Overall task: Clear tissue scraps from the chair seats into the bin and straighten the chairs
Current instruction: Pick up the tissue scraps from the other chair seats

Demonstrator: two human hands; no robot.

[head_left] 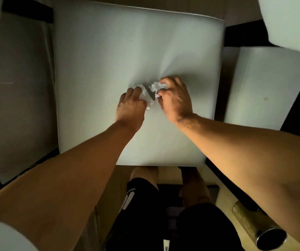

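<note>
A pale padded chair seat (109, 51) fills the middle of the view. Two crumpled white tissue scraps lie near its centre. My left hand (132, 105) is closed on the left tissue scrap (145, 96), pressing into the cushion. My right hand (175, 100) pinches the right tissue scrap (157, 86) between thumb and fingers. The two hands sit side by side, almost touching. No bin is in view.
Another pale chair seat (265, 87) stands to the right and a darker seat (15, 91) to the left. My legs in black shorts (145, 205) stand at the seat's front edge. A brown cylinder with a dark opening (259, 227) lies at the lower right.
</note>
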